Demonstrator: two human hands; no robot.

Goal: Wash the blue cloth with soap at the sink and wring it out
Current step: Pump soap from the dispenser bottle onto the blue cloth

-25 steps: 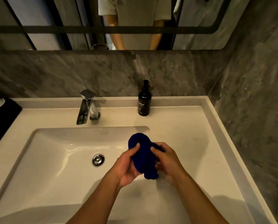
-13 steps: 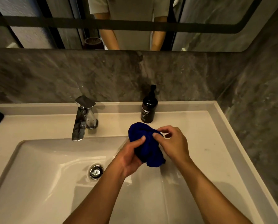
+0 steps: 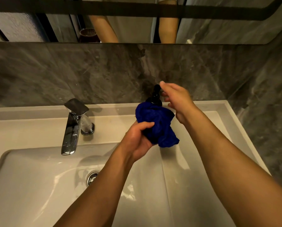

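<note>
- Over the right side of the sink (image 3: 222, 112), the left hand (image 3: 137, 138) is closed around the bunched blue cloth (image 3: 156, 123), thumb pressed on top, holding it up in front of the soap bottle (image 3: 155, 96).
- Beside it, the right hand (image 3: 176, 99) is loosely spread with fingers (image 3: 163, 83) reaching at the bottle's pump top; whether they touch it I cannot tell (the fingers blur there).
- Step in hand, as I judge it: getting soap onto the cloth. Scrubbing, rinsing and wringing all seem to lie ahead.
- Next move calls for a press on the pump with the cloth kept right under the nozzle, so the soap lands on fabric and not on the ledge.
- After that the tap (image 3: 74, 125) needs turning on; no water runs from it now.
- Count: one cloth, one bottle, one tap, one drain (image 3: 92, 177), two hands.
</note>
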